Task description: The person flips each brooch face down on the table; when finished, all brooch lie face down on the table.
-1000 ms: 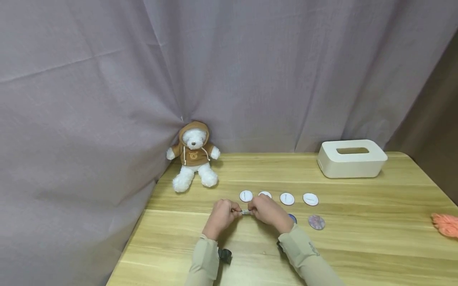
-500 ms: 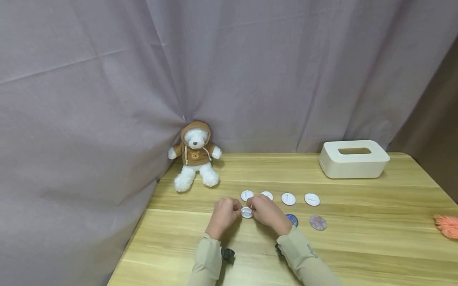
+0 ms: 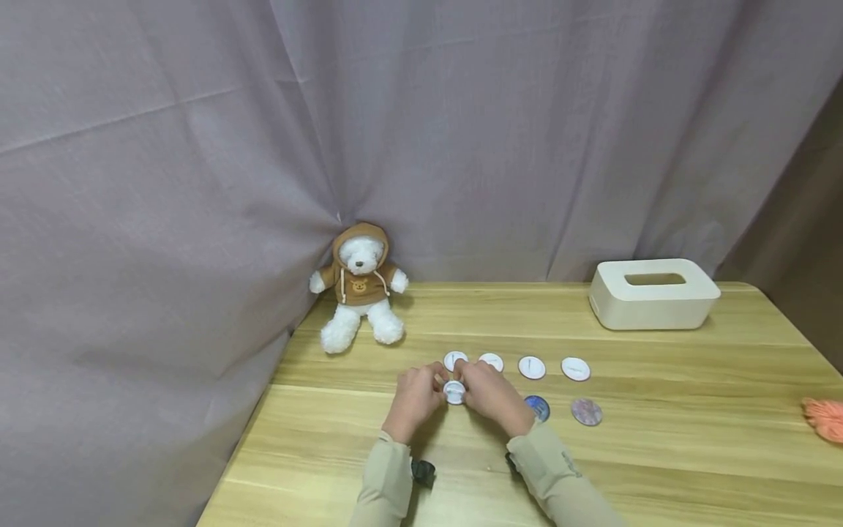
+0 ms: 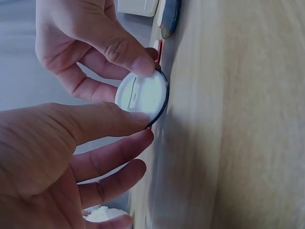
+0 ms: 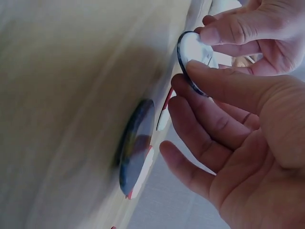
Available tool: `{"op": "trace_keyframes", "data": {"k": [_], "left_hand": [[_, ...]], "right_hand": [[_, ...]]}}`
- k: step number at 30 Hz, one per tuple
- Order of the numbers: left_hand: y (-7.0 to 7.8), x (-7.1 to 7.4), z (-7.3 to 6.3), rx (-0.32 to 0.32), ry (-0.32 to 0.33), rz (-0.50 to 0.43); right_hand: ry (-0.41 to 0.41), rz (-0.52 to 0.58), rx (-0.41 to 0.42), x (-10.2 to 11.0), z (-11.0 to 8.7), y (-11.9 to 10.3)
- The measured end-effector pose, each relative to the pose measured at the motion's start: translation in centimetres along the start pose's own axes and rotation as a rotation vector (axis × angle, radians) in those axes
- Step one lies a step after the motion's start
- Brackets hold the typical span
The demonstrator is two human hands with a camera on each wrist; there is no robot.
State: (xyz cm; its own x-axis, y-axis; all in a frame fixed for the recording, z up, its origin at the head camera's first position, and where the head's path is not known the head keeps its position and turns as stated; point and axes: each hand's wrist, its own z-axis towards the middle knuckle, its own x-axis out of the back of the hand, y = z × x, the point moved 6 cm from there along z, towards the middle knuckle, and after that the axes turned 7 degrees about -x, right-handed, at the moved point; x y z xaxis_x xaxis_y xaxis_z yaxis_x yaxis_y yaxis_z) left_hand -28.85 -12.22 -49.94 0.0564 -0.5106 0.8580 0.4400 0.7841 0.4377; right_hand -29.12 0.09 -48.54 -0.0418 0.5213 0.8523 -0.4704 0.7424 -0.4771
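Both hands hold one round pin badge [image 3: 454, 392] between them, its white back with the pin facing the head camera. My left hand [image 3: 415, 399] pinches one side of its rim; in the left wrist view its thumb lies on the white back [image 4: 150, 95], other fingers loosely bent. My right hand [image 3: 492, 395] pinches the opposite side, thumb also on the back. A dark edge rings the badge [image 5: 193, 52] in the right wrist view. Beside my right wrist lie a blue badge [image 3: 537, 408] and a pinkish-purple badge [image 3: 587, 412], both picture side up.
Behind the hands, several badges lie white back up in a row, including one at the right end [image 3: 576, 369]. A white teddy bear in a brown hoodie [image 3: 358, 285] sits back left. A cream tissue box [image 3: 653, 296] stands back right; coral yarn [image 3: 825, 419] lies far right.
The badge between the hands has tipped from nearly edge-on to showing its white back. Both hands stay in about the same place, still gripping it.
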Motion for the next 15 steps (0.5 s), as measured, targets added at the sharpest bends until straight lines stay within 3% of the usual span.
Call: {"op": "trace_keyframes", "data": {"k": [15], "left_hand": [[0.23, -0.99, 0.05, 0.079, -0.067, 0.019]], "right_hand": [[0.016, -0.101, -0.047, -0.35, -0.03, -0.1]]}}
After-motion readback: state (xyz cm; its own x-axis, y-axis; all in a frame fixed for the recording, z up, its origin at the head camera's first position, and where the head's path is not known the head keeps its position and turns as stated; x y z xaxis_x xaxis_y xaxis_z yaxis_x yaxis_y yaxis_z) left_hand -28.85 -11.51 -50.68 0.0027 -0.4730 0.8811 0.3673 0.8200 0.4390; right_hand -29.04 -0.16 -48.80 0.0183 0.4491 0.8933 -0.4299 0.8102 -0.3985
